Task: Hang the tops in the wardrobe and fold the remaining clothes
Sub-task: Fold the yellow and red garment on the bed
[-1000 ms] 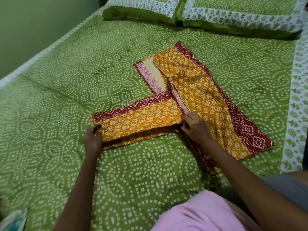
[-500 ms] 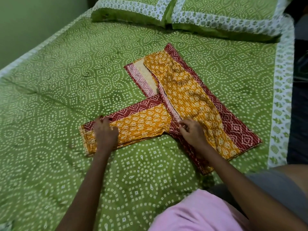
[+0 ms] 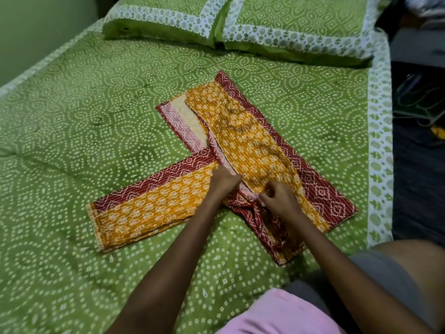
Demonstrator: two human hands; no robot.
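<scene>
An orange and maroon printed garment (image 3: pixel 252 145) lies flat on the green bedspread (image 3: pixel 84 116). One leg stretches left toward the bed's near side, and the other runs up toward the pillows, with its pale lining showing. My left hand (image 3: pixel 224 182) rests on the cloth where the two legs meet. Just to its right, my right hand (image 3: pixel 277 198) pinches the bunched maroon waistband edge with curled fingers.
Two green pillows (image 3: pixel 240 22) with white patterned borders lie at the head of the bed. A green wall runs along the left. Right of the bed is dark floor with wire hangers (image 3: pixel 419 100). Pink cloth (image 3: pixel 277 314) sits at the bottom edge.
My left hand slid from the far end of the left leg to the crotch, beside my right hand. My right hand shifted slightly right and now pinches the waistband.
</scene>
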